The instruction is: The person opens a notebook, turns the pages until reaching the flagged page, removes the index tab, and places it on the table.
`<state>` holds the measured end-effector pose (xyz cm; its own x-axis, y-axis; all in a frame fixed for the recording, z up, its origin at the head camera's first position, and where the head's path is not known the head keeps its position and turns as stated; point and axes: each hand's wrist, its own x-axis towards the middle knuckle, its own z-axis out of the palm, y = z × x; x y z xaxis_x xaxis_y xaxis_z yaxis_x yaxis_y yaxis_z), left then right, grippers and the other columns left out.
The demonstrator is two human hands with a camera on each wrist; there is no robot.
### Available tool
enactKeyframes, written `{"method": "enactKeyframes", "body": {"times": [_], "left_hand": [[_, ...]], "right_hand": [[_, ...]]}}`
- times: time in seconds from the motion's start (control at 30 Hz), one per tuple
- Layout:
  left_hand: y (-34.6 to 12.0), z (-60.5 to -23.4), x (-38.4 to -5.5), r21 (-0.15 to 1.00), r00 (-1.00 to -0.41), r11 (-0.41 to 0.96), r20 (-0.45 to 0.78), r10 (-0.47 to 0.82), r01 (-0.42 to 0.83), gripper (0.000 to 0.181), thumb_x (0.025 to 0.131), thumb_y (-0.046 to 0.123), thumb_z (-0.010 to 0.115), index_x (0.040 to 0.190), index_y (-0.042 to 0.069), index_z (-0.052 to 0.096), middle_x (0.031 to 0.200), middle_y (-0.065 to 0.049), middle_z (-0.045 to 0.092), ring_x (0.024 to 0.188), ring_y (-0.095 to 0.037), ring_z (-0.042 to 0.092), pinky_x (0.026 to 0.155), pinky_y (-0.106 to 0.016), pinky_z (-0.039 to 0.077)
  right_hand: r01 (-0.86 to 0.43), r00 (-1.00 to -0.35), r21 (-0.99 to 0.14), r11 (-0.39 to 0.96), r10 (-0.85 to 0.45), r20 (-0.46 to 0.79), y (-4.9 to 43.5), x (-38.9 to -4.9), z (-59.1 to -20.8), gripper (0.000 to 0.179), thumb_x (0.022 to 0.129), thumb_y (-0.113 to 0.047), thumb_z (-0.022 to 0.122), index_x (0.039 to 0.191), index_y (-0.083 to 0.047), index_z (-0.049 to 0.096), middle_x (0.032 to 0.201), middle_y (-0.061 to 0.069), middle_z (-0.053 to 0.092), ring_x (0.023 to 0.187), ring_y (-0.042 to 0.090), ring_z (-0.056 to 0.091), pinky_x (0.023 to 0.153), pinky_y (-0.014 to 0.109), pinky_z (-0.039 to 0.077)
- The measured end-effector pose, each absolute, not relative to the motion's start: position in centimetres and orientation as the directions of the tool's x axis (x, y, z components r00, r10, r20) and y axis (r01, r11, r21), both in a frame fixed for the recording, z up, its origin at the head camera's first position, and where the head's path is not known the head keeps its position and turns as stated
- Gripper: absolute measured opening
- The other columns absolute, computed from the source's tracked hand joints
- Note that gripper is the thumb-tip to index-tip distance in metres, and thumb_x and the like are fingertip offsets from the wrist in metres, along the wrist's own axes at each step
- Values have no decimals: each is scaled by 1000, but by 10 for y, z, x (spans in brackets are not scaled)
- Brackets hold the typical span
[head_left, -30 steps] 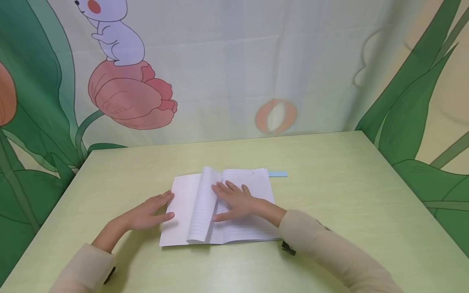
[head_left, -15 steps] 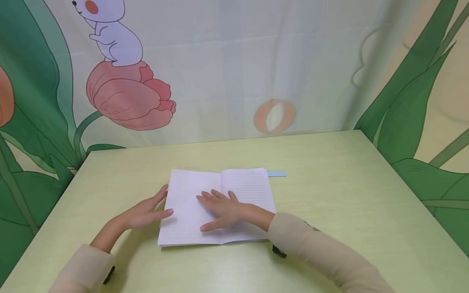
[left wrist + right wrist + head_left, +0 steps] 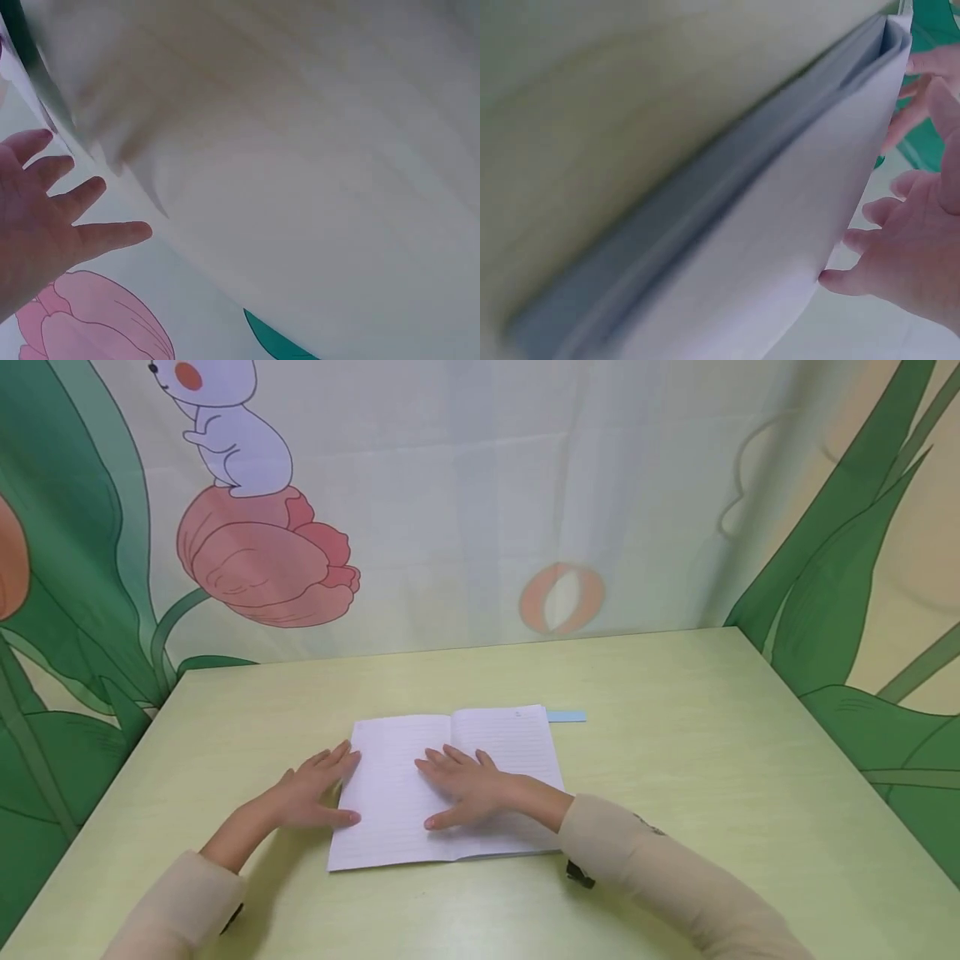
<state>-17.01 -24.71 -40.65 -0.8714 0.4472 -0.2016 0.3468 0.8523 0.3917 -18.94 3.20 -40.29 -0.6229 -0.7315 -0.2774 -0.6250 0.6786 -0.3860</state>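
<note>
An open notebook [image 3: 397, 739] with lined white pages lies in the middle of the table in the head view. Fingers spread, my right hand [image 3: 468, 789] lies over the notebook's centre fold. At the left page's outer edge, my left hand [image 3: 311, 789] rests with its fingertips and thumb on the paper. The right wrist view shows the notebook's near edge [image 3: 780, 195] and the right hand [image 3: 907, 247] with extended fingers. The left hand [image 3: 52, 210] has its fingers apart in the left wrist view. Neither hand grips anything.
A light blue strip [image 3: 566, 716] sticks out past the notebook's upper right corner. The pale yellow-green table [image 3: 675, 735] ends at a printed curtain [image 3: 435, 527] behind it.
A raised, curling page has turned over to the left and now lies flat. The right hand swept left with it, then shifted slightly back right. The left hand moved onto the left page's edge.
</note>
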Motion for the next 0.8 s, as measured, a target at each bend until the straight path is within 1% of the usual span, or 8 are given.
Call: {"method": "enactKeyframes", "body": {"times": [0.07, 0.13, 0.27, 0.5, 0.7, 0.8], "left_hand": [[-245, -407, -170, 342, -871, 875, -234, 432, 342, 90, 76, 52, 65, 142, 3, 27, 148, -19, 18, 131, -47, 14, 89, -75, 10], [-244, -408, -171, 317, -869, 885, -251, 426, 342, 90, 76, 52, 65, 142, 4, 29, 148, -18, 20, 131, -46, 14, 89, -75, 9], [-242, -409, -171, 288, -867, 894, -270, 420, 343, 93, 74, 53, 67, 142, 3, 28, 147, -19, 21, 130, -46, 15, 89, -74, 11], [-239, -408, -171, 285, -859, 890, -274, 432, 356, 97, 71, 52, 70, 141, 1, 27, 147, -20, 20, 130, -48, 15, 86, -74, 18], [-238, -408, -171, 284, -857, 891, -284, 430, 353, 97, 71, 52, 70, 142, 1, 27, 147, -20, 19, 130, -48, 15, 86, -74, 19], [-237, -407, -172, 284, -857, 892, -284, 429, 352, 97, 71, 53, 70, 142, 1, 27, 147, -21, 19, 130, -48, 15, 86, -74, 19]], "right_hand": [[-615, -633, -389, 686, -723, -276, 40, -193, -403, 83, 85, -52, 55, 147, -17, 13, 153, 4, 6, 139, 25, 0, 103, 59, 7], [-610, -643, -382, 694, -715, -274, 49, -196, -403, 83, 85, -51, 55, 147, -16, 12, 153, 6, 5, 138, 26, -1, 102, 60, 8], [-594, -666, -378, 710, -697, -265, 69, -203, -403, 85, 85, -49, 56, 147, -12, 12, 152, 11, 5, 138, 29, 0, 100, 63, 8], [-548, -709, -357, 757, -646, -282, 101, -214, -405, 90, 82, -50, 59, 147, -10, 11, 152, 13, 3, 138, 32, -2, 99, 65, 7], [-535, -733, -322, 781, -619, -284, 122, -219, -408, 96, 79, -53, 62, 147, -9, 11, 151, 14, 3, 137, 33, -2, 98, 66, 8], [-529, -735, -321, 785, -614, -289, 130, -219, -408, 98, 77, -55, 63, 147, -9, 12, 152, 14, 3, 137, 33, -3, 98, 67, 7]]}}
